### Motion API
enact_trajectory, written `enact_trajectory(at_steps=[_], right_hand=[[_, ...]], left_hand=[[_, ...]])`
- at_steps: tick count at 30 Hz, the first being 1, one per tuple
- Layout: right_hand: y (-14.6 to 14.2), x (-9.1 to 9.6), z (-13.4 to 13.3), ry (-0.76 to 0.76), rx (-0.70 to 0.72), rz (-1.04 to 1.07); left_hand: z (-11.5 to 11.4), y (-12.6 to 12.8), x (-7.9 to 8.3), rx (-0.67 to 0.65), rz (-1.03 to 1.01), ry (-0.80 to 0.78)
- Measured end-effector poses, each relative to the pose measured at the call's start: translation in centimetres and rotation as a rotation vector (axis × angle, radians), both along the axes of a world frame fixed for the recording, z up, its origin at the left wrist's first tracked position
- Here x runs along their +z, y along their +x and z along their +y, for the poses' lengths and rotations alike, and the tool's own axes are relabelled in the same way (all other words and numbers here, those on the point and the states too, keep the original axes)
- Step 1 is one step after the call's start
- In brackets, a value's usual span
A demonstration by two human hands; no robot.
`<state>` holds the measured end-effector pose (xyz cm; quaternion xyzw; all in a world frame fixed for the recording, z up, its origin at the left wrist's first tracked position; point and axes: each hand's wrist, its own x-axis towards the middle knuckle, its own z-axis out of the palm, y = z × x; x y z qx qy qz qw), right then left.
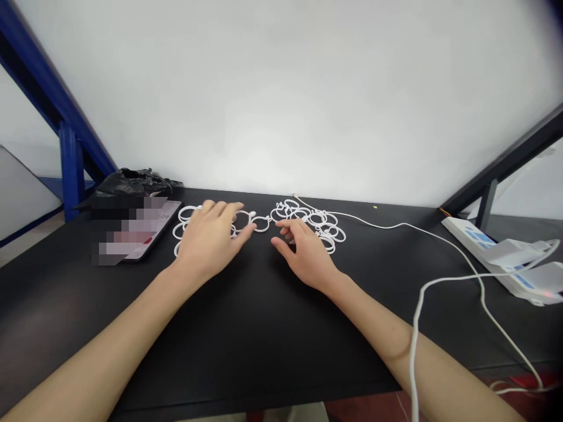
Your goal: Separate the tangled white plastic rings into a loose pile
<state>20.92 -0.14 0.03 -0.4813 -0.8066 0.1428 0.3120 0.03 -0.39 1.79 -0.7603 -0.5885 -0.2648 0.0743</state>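
Note:
White rings with small knobs, like curtain rings, lie on the black table (264, 328) in two groups. My left hand (213, 237) is over the left group of rings (188, 214) with its fingers apart, covering some of them. The right pile of rings (317, 219) lies overlapped just beyond my right hand (303, 249), whose thumb and fingers are apart with nothing seen between them. Between the two hands lies a single white ring (261, 224), close to another ring beside my left fingertips. Whether either hand touches a ring I cannot tell.
At the left lies a phone or tablet (153, 228), partly blurred out, before a crumpled black plastic bag (132, 183). A white power strip (488, 249) with plugged-in adapters stands at the right. Its white cable (422, 290) loops across my right forearm. A white wall (281, 105) rises behind.

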Motion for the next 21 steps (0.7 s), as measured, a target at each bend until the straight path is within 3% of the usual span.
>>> enact_trajectory(at_steps=[5,13,16,21], right_hand=[[-1.4,-1.0,1.4,0.176,-0.020,-0.340],[-1.4,-0.8,1.6,0.160,0.001,-0.381],[-1.1,-0.2,0.9,0.103,0.014,-0.356],[-1.1,0.7,-0.3,0.086,0.043,-0.324]], left_hand=[[0.6,-2.2,0.2,0.233,0.165,-0.047],[0.6,-2.2,-0.3,0.246,0.251,-0.066],[0.5,-1.3,-0.1,0.124,0.149,-0.041],[-0.1,0.6,-0.4,-0.239,-0.046,-0.106]])
